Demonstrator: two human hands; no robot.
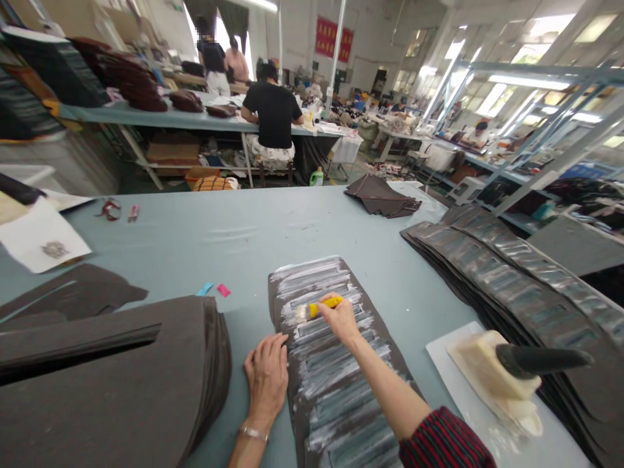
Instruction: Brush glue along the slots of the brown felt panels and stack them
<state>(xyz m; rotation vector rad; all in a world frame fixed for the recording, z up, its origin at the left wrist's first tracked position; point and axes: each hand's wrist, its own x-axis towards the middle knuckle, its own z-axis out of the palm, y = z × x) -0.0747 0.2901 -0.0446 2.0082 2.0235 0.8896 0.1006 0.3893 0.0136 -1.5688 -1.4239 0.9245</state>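
A dark brown panel (287, 377) with rows of slots lies flat before me, streaked with wet white glue. My right hand (341, 318) grips a yellow-handled paintbrush (333, 301), its bristles touching the upper part of the panel. Along the panel's left edge, my left hand (267, 374) lies flat with fingers stretched out, a bracelet on its wrist. To the right, a cream glue container (475, 364) with a dark handle sticking out rests on a white sheet (441, 341).
Stacked dark panels (121, 383) lie at left, and glue-streaked panels (517, 279) overlap at right. More dark pieces (383, 195) sit at the table's far edge. Pink (223, 290) and blue scraps (205, 288) dot the blue-grey table (234, 227). A person in black (273, 110) sits beyond.
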